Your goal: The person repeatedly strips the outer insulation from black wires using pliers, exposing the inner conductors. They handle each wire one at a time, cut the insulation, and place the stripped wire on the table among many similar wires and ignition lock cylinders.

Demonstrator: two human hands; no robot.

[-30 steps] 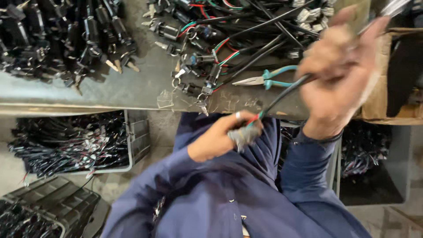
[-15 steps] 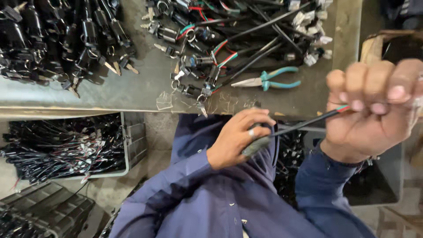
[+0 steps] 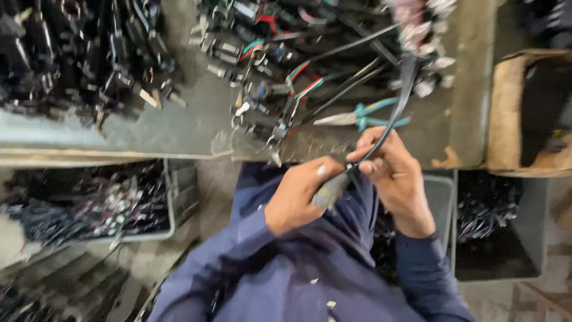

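Motion blur softens everything. The left hand (image 3: 298, 200) grips a grey cylindrical connector (image 3: 329, 189) over the lap; the right hand's (image 3: 396, 173) fingers pinch its thin black cable (image 3: 398, 110), whose top end blurs out. Beyond, teal-handled pliers (image 3: 363, 116) lie on a worn grey metal bench (image 3: 179, 128) among tangled wire harnesses (image 3: 310, 53).

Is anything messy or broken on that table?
Messy, yes: wired connectors lie in tangled heaps, and teal-handled pliers sit half buried among them. The cardboard box has a torn, ragged edge. Nothing looks spilled.
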